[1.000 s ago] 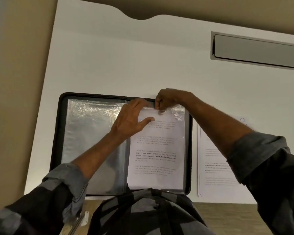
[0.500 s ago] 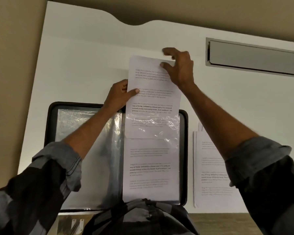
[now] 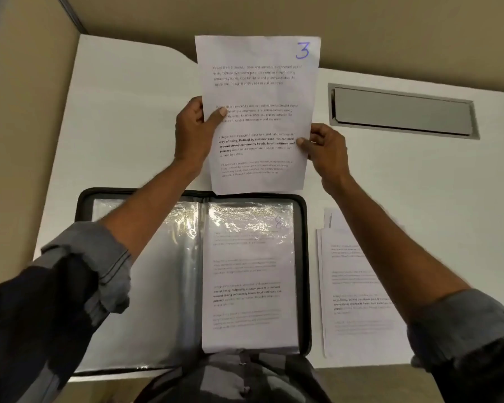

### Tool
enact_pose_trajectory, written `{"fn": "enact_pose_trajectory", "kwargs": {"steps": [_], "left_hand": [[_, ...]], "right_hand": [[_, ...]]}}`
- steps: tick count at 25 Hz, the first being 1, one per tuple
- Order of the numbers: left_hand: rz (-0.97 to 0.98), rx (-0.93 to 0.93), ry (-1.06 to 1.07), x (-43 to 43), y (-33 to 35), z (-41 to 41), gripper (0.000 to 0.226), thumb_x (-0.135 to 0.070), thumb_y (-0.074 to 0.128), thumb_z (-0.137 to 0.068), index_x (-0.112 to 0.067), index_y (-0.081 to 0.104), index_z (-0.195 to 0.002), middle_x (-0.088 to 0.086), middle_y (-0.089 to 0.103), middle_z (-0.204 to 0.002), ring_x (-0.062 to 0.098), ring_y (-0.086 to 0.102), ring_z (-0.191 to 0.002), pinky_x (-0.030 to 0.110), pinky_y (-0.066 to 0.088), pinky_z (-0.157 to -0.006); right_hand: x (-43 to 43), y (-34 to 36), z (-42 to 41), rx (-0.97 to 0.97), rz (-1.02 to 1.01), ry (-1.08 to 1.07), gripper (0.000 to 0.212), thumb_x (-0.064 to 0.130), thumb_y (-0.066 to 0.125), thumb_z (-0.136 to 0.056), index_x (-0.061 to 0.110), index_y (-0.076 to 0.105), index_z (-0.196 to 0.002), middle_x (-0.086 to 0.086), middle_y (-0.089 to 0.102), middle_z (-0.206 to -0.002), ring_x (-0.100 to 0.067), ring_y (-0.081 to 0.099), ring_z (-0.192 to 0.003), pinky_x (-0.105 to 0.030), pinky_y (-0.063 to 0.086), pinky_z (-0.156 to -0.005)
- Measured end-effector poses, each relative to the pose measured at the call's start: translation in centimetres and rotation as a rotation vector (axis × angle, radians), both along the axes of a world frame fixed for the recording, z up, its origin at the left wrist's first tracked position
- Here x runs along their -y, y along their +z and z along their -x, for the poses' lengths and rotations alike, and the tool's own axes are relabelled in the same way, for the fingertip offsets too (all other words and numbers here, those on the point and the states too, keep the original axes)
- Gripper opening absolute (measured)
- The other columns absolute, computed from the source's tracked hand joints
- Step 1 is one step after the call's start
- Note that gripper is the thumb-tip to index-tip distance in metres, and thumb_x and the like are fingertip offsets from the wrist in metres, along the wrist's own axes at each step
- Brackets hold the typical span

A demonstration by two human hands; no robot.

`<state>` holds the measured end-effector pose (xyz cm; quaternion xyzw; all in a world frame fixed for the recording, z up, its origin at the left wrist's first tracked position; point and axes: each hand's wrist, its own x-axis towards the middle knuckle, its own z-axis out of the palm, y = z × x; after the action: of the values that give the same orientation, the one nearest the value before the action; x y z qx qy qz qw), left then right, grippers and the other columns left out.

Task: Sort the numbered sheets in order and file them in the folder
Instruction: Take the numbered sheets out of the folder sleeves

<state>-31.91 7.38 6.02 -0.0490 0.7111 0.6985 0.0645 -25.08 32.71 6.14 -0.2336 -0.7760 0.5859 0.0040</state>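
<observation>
White sheet marked 3 (image 3: 259,91) held up over the table (image 3: 128,126), beyond the open folder (image 3: 82,205).
The left hand (image 3: 194,132) and right hand (image 3: 328,149) pinch its side edges, fingers (image 3: 219,113) clamped on the paper; loose sheets (image 3: 358,286) lie right of the folder.

Head-worn camera looks steeply down, close over the desk (image 3: 134,117).

Held up at both side edges, facing the camera: sheet marked 3 (image 3: 259,112), white, four blocks of print, blue handwritten numeral at top right, bottom edge just over the far rim of the folder (image 3: 108,191). Black, zip-edged, lies open flat, clear sleeves glaring. In the right sleeve, filed sheet (image 3: 248,274) with a faint 8. Just right, loose stack (image 3: 358,286) of printed sheets, slightly fanned.
</observation>
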Motion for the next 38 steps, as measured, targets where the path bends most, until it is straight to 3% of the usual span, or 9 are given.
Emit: {"fn": "enact_pose_trajectory", "kwargs": {"steps": [5, 10, 17, 21, 24, 27, 30, 35, 38], "left_hand": [[-0.195, -0.085, -0.044, -3.4, 6.9, -1.9, 0.031, -0.015, 0.073, -0.093, -0.01, 0.063, -0.121, 0.002, 0.073, -0.121, 0.016, 0.072, -0.109, 0.031, 0.058, -0.09], [-0.19, -0.031, -0.154, -6.9, 8.7, -9.2, 0.035, -0.013, 0.074, -0.093, -0.01, 0.062, -0.125, 0.002, 0.073, -0.122, 0.012, 0.073, -0.105, 0.026, 0.059, -0.084], [-0.024, 0.202, -0.351, -13.3, 1.1, -23.8, 0.037, -0.012, 0.075, -0.091, -0.015, 0.065, -0.126, -0.001, 0.073, -0.119, 0.013, 0.071, -0.105, 0.041, 0.059, -0.095], [0.122, 0.249, -0.477, -14.6, -2.8, -29.1, 0.043, -0.011, 0.075, -0.092, -0.016, 0.061, -0.132, 0.002, 0.069, -0.128, 0.012, 0.067, -0.107, 0.03, 0.057, -0.093], [0.168, 0.322, -0.508, -15.3, -4.5, -30.3, 0.049, -0.008, 0.077, -0.089, -0.014, 0.057, -0.133, 0.007, 0.068, -0.126, 0.019, 0.067, -0.107, 0.04, 0.058, -0.094], [0.211, 0.339, -0.536, -15.7, -5.2, -30.7, 0.058, -0.005, 0.078, -0.086, -0.015, 0.054, -0.138, 0.007, 0.068, -0.122, 0.017, 0.067, -0.103, 0.024, 0.056, -0.079], [0.285, 0.276, -0.583, -14.9, -6.0, -31.2, 0.064, -0.008, 0.077, -0.088, -0.021, 0.049, -0.144, 0.004, 0.064, -0.13, 0.016, 0.063, -0.109, 0.013, 0.049, -0.077], [0.647, -0.179, -0.574, -10.1, -7.2, -33.4, 0.058, -0.032, 0.067, -0.097, -0.024, 0.044, -0.15, -0.003, 0.041, -0.157, 0.014, 0.029, -0.149, 0.045, 0.03, -0.123], [1.041, -0.343, -0.677, -6.4, -8.9, -34.7, 0.096, -0.072, 0.051, -0.092, -0.023, 0.01, -0.163, -0.001, -0.004, -0.172, 0.018, -0.012, -0.157, 0.053, -0.004, -0.127]], "right_hand": [[-2.5, 8.4, -2.5, -0.225, 0.002, -0.042, 0.029, 0.005, 0.066, -0.094, 0.003, 0.066, -0.123, -0.009, 0.076, -0.112, -0.024, 0.074, -0.102, -0.038, 0.061, -0.088], [-7.3, 10.7, -12.5, -0.204, -0.023, -0.076, 0.029, 0.01, 0.069, -0.094, 0.012, 0.069, -0.123, -0.006, 0.076, -0.114, -0.026, 0.073, -0.107, -0.041, 0.059, -0.092], [-13.4, 4.1, -28.9, 0.079, -0.045, -0.236, 0.04, -0.001, 0.061, -0.092, 0.029, 0.073, -0.116, 0.0, 0.077, -0.112, -0.027, 0.072, -0.106, -0.045, 0.056, -0.096], [-14.0, -0.9, -34.3, 0.23, -0.188, -0.301, 0.035, 0.003, 0.061, -0.094, 0.027, 0.071, -0.118, -0.002, 0.074, -0.116, -0.024, 0.071, -0.101, -0.045, 0.057, -0.092], [-13.8, -3.5, -36.3, 0.265, -0.271, -0.299, 0.035, 0.004, 0.06, -0.097, 0.021, 0.069, -0.126, 0.0, 0.072, -0.115, -0.021, 0.069, -0.1, -0.046, 0.056, -0.097], [-14.5, -5.5, -37.6, 0.26, -0.323, -0.292, 0.036, 0.001, 0.06, -0.097, 0.013, 0.066, -0.13, -0.006, 0.071, -0.122, -0.021, 0.068, -0.104, -0.047, 0.054, -0.103], [-15.3, -6.5, -38.3, 0.243, -0.381, -0.244, 0.036, 0.0, 0.059, -0.098, 0.01, 0.065, -0.132, -0.01, 0.07, -0.127, -0.027, 0.068, -0.112, -0.04, 0.052, -0.104], [-14.0, -7.2, -38.7, 0.184, -0.497, -0.265, 0.038, 0.018, 0.057, -0.103, 0.015, 0.058, -0.141, -0.008, 0.06, -0.144, -0.029, 0.059, -0.129, -0.04, 0.043, -0.111], [-10.7, -7.3, -38.0, 0.09, -0.523, -0.134, 0.042, 0.031, 0.053, -0.104, 0.022, 0.052, -0.145, 0.0, 0.05, -0.154, -0.022, 0.048, -0.14, -0.04, 0.036, -0.116]]}}
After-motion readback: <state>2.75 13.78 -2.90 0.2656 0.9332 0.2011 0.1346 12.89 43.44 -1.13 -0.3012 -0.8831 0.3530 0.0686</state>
